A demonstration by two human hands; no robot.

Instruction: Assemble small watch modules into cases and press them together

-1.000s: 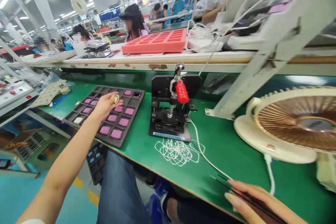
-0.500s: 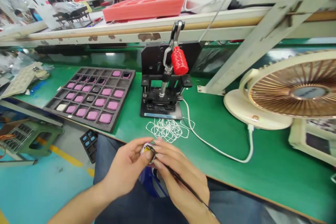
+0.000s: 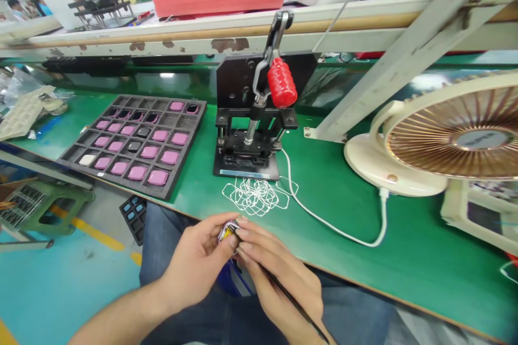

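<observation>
Near the table's front edge, above my lap, my left hand (image 3: 194,259) pinches a small watch case (image 3: 227,233) between thumb and fingers. The case has a purple-pink rim and its inside, with something yellow in it, faces up. My right hand (image 3: 279,275) grips a slim black tweezers-like tool (image 3: 289,296), which slants down to the right across the palm. The tool's front end is at the case, partly hidden by my fingers. Right-hand fingertips also touch the case's edge. White thin ring-shaped gaskets (image 3: 257,197) lie in a tangled heap just beyond my hands.
Behind the heap stands a black press (image 3: 251,145) with a red handle (image 3: 282,83). Left of it is a dark foam tray (image 3: 172,164) holding purple and black watch cases. A cream fan (image 3: 457,140) with a white cable (image 3: 324,221) stands right. A shelf beam (image 3: 182,43) crosses behind.
The view has shifted slightly, so the tray and press sit a little higher and further left. Both hands keep their hold, the fingers moving only slightly at the case.
</observation>
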